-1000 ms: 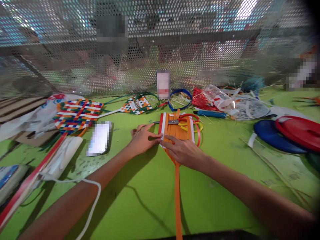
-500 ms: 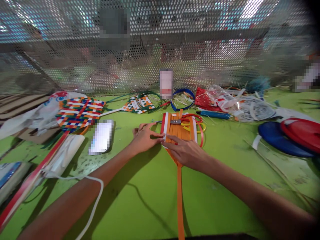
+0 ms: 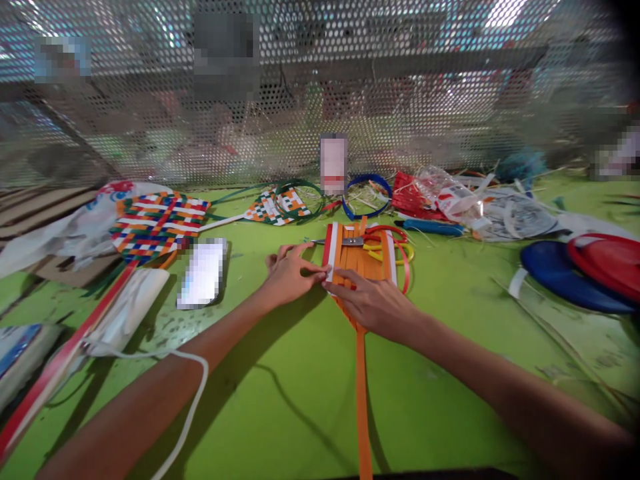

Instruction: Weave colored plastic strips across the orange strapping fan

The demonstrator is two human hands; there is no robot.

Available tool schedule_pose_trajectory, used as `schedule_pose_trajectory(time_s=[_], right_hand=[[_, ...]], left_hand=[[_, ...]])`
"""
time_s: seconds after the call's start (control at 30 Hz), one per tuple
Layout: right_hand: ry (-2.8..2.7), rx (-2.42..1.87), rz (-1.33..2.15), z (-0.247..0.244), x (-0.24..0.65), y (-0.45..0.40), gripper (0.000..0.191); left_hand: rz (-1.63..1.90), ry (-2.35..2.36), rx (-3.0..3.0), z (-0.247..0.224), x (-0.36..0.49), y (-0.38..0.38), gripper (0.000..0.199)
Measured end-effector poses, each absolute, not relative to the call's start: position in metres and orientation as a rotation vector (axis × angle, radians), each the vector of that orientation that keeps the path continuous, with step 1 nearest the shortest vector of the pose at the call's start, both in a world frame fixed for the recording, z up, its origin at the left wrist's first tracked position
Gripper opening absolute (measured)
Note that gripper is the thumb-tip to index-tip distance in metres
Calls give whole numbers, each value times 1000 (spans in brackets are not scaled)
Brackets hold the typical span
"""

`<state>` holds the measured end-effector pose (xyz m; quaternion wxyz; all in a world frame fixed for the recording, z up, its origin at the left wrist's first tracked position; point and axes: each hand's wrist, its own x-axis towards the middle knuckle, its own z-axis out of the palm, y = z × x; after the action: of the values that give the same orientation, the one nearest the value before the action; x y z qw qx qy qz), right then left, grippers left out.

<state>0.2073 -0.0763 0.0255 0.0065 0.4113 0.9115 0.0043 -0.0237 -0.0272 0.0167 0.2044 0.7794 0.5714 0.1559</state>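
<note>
A flat piece of orange woven strips [image 3: 367, 263] lies on the green table, with red and white bands at its left edge and a white band at the right. Its long orange tail strip [image 3: 361, 400] runs toward me. My left hand [image 3: 293, 275] pinches the piece's left edge between thumb and index finger; the other fingers curl loosely. Across its lower part lies my right hand [image 3: 375, 303], fingers stretched out and apart, fingertips touching the white band beside the left hand. Scissors [image 3: 353, 242] with red and yellow handles rest on top of the weave, blades pointing left.
Left stand a multicoloured woven fan [image 3: 163, 225], a phone-like blurred object [image 3: 203, 273] and a white cord [image 3: 193, 400]. Behind are a smaller woven piece [image 3: 277, 205], a blue strip ring [image 3: 367, 215] and a blue-handled tool [image 3: 433, 227]. Right lie blue [image 3: 570, 277] and red discs [image 3: 607, 263].
Both hands keep their places on the orange weave. The view shifts very slightly; nothing has been taken hold of or let go.
</note>
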Motion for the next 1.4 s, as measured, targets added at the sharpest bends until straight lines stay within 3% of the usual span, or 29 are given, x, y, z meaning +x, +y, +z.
schedule_pose_trajectory(time_s=[0.53,1.4], right_hand=[[2786,1322,-77,35,202,-78,50],[2800,1328,-98,37,201,-82,53]], left_hand=[[330,1618,2270,16,-27,-28,26],[362,1695,2314,21,-21,-29,18]])
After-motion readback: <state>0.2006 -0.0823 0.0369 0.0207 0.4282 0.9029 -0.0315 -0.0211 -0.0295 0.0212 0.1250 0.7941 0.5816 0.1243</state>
